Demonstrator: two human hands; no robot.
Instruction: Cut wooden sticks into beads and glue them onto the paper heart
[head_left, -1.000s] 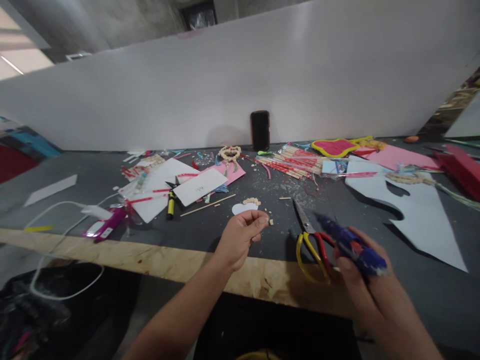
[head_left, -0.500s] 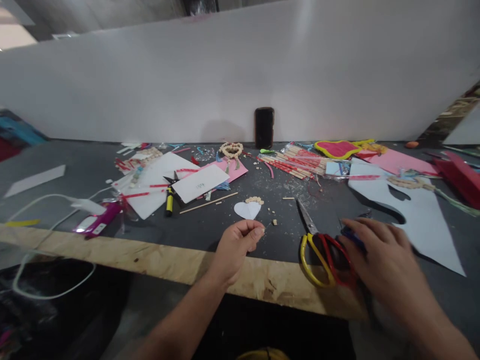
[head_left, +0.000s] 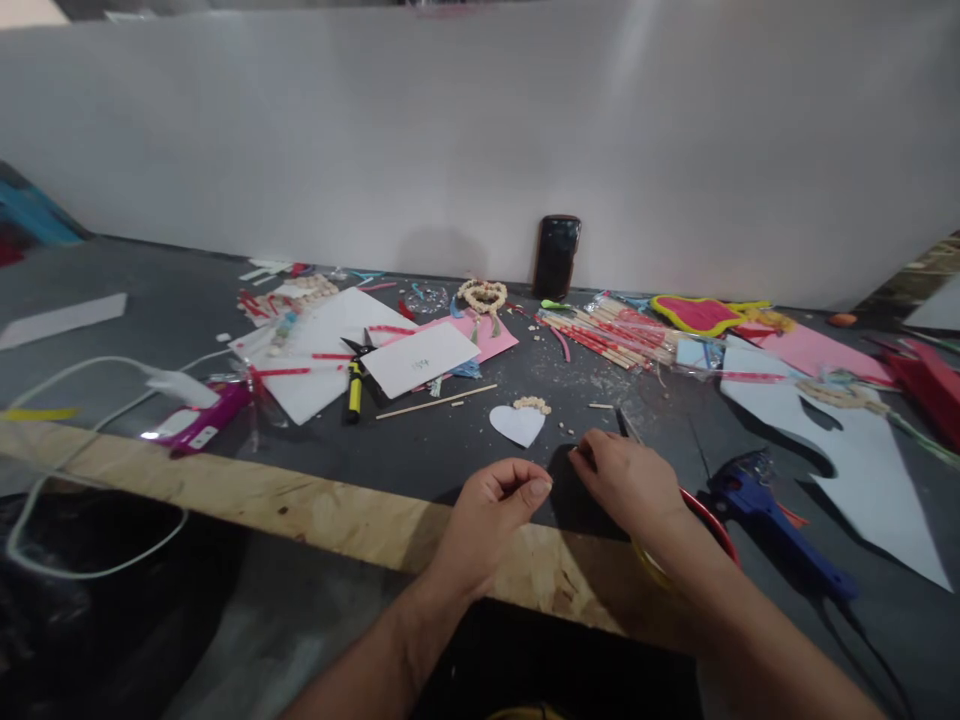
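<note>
Left hand (head_left: pixel 501 508): above the counter's (head_left: pixel 420 462) near edge, thumb and forefinger brought together in a pinch; I cannot tell whether some tiny bit sits between them.
Right hand (head_left: pixel 628 483): fingers curled, tips low over the counter beside the left hand — whether they grip anything, I cannot tell.
Scissors (head_left: pixel 711 522): partly hidden behind the right hand and forearm.
Glue gun (head_left: pixel 780 532): lying on the counter, right of the right forearm, nobody holding it.
Paper heart (head_left: pixel 517 426): flat on the counter, just beyond the two hands, touched by neither.
Pale pieces (head_left: pixel 532 404): a short row along the top of the right lobe; that much looks done.
Bare outline: the left lobe and both sides down to the point carry no pieces — most of the edge, so I would call it an early stage.
Loose bits (head_left: pixel 568 428): scattered right of the heart, near a short stick (head_left: pixel 600 406).
Long stick (head_left: pixel 435 402): to the left, whole-looking, below the white card (head_left: pixel 420 360).
Beaded ornament (head_left: pixel 483 296): farther back, in front of the white panel (head_left: pixel 337 150).
</note>
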